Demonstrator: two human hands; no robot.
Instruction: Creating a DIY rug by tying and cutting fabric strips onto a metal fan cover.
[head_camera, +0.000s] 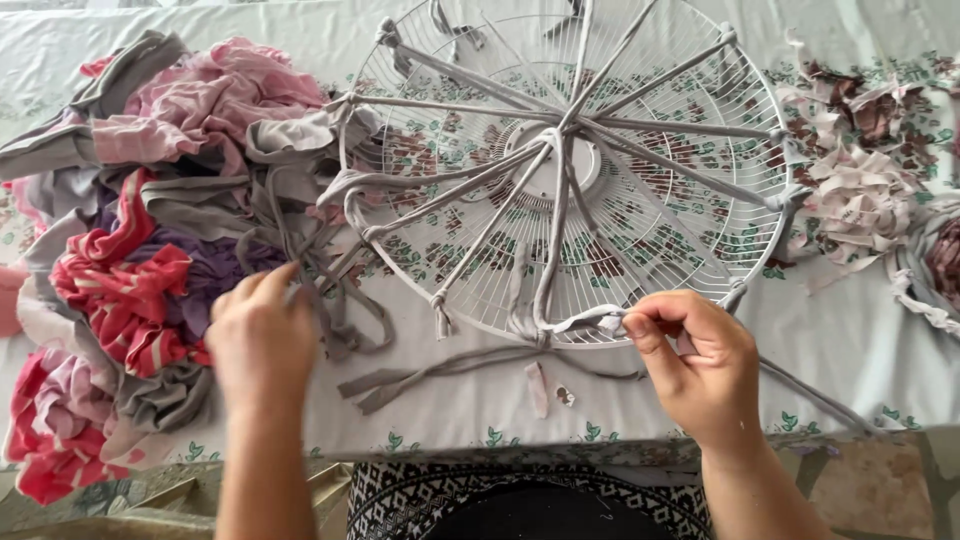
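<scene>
Your right hand pinches a grey fabric strip at the fan guard rim; keep it taut. Left hand grips loose strips beside the guard.

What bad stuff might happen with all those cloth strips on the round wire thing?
The right hand pinches a strip at the fan guard rim; it may slip loose. The left hand pulls gray strips from the cloth pile, which might tangle.

No packages, labels, signs or screens show anywhere in this view
</scene>
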